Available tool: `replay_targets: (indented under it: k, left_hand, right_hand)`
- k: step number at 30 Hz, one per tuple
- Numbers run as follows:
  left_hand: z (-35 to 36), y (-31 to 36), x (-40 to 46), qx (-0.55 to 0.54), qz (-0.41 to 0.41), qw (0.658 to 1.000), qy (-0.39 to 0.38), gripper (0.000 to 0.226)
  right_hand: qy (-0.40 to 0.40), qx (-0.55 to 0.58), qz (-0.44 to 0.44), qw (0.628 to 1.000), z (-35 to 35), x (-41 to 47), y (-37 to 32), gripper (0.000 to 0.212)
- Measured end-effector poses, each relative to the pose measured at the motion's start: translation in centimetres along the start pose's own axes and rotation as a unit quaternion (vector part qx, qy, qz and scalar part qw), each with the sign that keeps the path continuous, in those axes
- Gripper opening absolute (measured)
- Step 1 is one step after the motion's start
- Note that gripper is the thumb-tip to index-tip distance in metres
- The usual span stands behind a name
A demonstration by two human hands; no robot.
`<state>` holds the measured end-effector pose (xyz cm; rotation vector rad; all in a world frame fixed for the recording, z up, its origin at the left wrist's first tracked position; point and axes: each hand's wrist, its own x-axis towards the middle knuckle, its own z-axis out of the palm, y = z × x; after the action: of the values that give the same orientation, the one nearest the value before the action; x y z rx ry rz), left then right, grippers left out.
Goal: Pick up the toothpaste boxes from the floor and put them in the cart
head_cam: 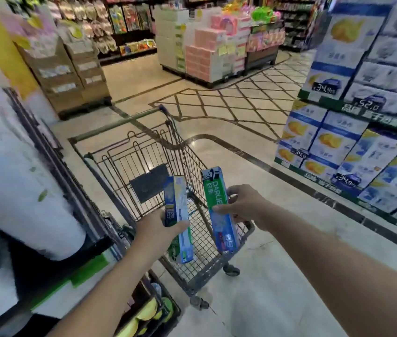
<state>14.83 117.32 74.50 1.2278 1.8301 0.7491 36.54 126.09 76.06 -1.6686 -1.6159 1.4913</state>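
Note:
A wire shopping cart [193, 164] stands in front of me, its basket holding no goods that I can see. My left hand [154, 229] grips a blue and green toothpaste box [176, 203], held upright over the near part of the basket. My right hand [241, 205] grips a green and blue toothpaste box [218, 190] marked Darlie, tilted above the cart's near right rim. Both boxes hang in the air, side by side, a hand's width apart. No toothpaste boxes show on the floor in this view.
A shelf with white packs [10, 166] lines my left, close to the cart. Stacked blue and white boxes [353, 147] fill shelving on the right. Pink and white carton stacks [202, 52] and brown cartons [70, 76] stand further off. The tiled floor [277, 276] lies to the cart's right.

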Motion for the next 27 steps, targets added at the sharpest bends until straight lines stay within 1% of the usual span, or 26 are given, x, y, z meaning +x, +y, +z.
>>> replay_targets:
  k: [6,9,14,17,21,24,26,27]
  left_hand:
    - [0.7,-0.9,4.0,-0.035,-0.068,0.997,0.010,0.017]
    - [1.5,-1.4,6.4,-0.045,-0.103,0.993,0.022,0.025]
    - [4.5,-3.8,12.0,-0.063,-0.206,0.975,0.053,0.031]
    - [7.4,-5.8,15.3,-0.058,-0.260,0.963,0.045,0.024]
    - [12.1,-10.2,18.6,-0.046,-0.345,0.937,0.038,0.036]
    - [15.5,-14.7,20.2,-0.039,-0.411,0.911,0.015,0.037]
    - [17.7,-17.4,20.9,-0.056,-0.444,0.894,0.020,0.040]
    - [18.6,-18.8,21.3,-0.055,-0.456,0.888,0.022,0.039]
  right_hand:
    - [-0.061,-0.035,0.023,0.997,1.8,9.0,0.1,0.037]
    - [-0.103,-0.063,0.024,0.992,2.6,13.8,0.4,0.027]
    - [-0.165,-0.112,0.045,0.979,3.9,21.7,2.5,0.028]
    - [-0.200,-0.142,0.073,0.967,5.0,25.6,5.7,0.030]
    - [-0.219,-0.169,0.112,0.954,7.8,29.9,11.1,0.027]
    - [-0.231,-0.215,0.121,0.941,10.7,32.5,15.6,0.024]
    - [-0.244,-0.257,0.115,0.928,12.8,34.0,18.9,0.021]
    - [-0.249,-0.279,0.113,0.921,13.7,34.6,20.3,0.024]
